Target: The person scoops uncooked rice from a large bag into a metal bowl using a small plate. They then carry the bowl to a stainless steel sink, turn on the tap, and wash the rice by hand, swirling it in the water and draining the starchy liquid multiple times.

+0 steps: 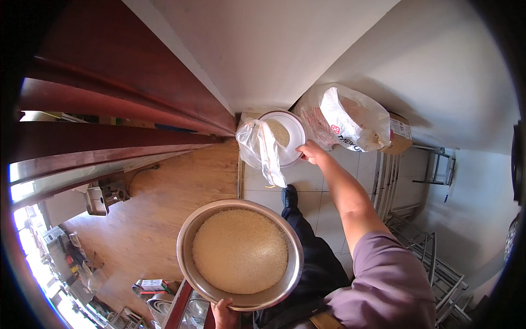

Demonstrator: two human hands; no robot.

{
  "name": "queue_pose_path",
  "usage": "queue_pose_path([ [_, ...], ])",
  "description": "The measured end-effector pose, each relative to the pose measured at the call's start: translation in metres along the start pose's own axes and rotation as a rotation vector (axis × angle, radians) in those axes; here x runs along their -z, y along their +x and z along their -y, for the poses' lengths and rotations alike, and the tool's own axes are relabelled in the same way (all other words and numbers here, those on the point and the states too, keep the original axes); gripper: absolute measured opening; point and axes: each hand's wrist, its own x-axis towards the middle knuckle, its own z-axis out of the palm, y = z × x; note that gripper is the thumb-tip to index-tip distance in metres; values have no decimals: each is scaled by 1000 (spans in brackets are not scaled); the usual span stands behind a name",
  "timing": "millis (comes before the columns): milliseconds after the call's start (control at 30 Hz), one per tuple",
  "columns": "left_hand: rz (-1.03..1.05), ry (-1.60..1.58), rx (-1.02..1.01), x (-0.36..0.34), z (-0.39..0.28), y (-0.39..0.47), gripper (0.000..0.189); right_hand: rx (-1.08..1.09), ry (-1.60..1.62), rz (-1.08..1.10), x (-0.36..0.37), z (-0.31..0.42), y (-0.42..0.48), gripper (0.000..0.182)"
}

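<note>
My left hand (226,313) grips the near rim of a wide stainless steel basin (292,267). Pale rice-like grain (240,251) fills much of that basin, its surface almost level. Farther out, my right hand (311,152) pinches the right rim of a white basin (296,130) with a dark line around its edge. A smaller heap of similar grain (278,132) lies inside it. A translucent plastic sack (248,142) surrounds its left side, and the sack's folded white edge (269,158) hangs across part of it. The white basin's underside is hidden.
Against the wall stands a large printed plastic sack (349,119), with a cardboard box (399,133) behind it. Metal frames (437,263) lean at right. A dark red door (123,140) stands at left. Metal bowls (162,304) sit low beside the steel basin. My shoe (289,197) rests on tiles.
</note>
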Motion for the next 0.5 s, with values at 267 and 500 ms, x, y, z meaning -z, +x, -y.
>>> queue_pose_path([
  [267, 45, 99, 43, 23, 25, 37, 28, 88, 452, 12, -2, -19, -51, 42],
  [500, 274, -154, -70, -20, -21, 8, 53, 204, 681, -120, -3, -42, -102, 39],
])
